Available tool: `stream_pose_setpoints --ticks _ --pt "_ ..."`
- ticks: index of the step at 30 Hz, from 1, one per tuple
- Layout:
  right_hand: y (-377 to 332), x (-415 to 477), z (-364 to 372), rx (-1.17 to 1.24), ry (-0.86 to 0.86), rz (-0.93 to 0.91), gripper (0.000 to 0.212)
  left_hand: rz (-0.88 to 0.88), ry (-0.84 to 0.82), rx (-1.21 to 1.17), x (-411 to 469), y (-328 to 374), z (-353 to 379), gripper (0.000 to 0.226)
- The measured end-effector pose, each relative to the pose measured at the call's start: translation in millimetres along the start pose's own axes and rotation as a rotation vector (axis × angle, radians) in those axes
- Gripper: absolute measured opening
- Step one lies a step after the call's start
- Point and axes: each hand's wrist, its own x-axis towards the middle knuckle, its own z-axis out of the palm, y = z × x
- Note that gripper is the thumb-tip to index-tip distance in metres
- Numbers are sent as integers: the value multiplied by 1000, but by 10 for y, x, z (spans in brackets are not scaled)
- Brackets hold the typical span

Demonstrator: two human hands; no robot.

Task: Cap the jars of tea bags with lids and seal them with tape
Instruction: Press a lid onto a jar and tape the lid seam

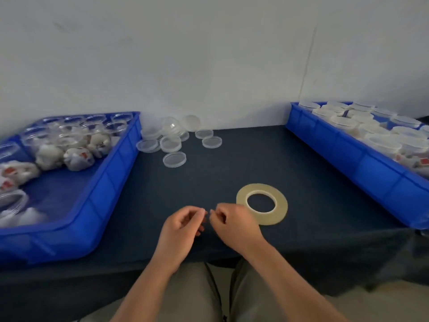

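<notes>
— On the worktop, what is that ring?
— Tape. Flat, pale yellow, see-through, just beside the right hand.
— And the fingers?
— Curled, on the left hand too, tips close. Can't tell if they pinch anything.

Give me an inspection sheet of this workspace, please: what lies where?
Surface: table under a dark cloth.
Job's things: open jars of tea bags in the left tray; capped jars in the right tray; loose lids at the back; tape roll lying flat.
Clutter: nothing seen.
Hands: left hand and right hand close together, fingers curled; whether they pinch anything cannot be told.
Cables: nothing seen.
Surroundings: plain white wall.
</notes>
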Motion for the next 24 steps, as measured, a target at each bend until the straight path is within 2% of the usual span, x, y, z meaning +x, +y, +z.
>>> stream_pose_setpoints --ticks 2,4,6,8,10,12,14,15,17,18,20,24 --pt "1 -20 135 -117 -47 -114 44 -6 27 -47 -6 -2 -12 23" --pt "37 -9 161 -176 -67 -153 43 -7 32 -72 -8 48 -15 22" --pt "86 1 166 -138 -39 -147 47 21 15 -51 -27 140 -71 14" --pt "127 3 173 -86 -7 -143 50 112 46 69 -20 280 -252 19" --pt "142 -5 185 -68 7 -143 53 206 149 244 48 471 -580 21" --pt "144 -10 200 -72 18 -149 54 221 355 350 188 655 -1029 26" --pt "140 -17 209 -91 30 -161 52 120 522 550 351 788 -1581 26" --pt "137 -21 211 -99 33 -165 51 15 547 754 428 802 -1883 25" --pt "132 -29 210 -115 44 -173 49 -316 503 1183 531 743 -2439 39" --pt "131 -32 206 -118 53 -174 48 -479 470 1276 541 694 -2646 53" --pt "120 -38 200 -118 59 -173 48 -627 442 1263 536 559 -2901 73" --pt "115 -40 205 -134 69 -186 51 -599 402 1232 555 403 -2982 73"
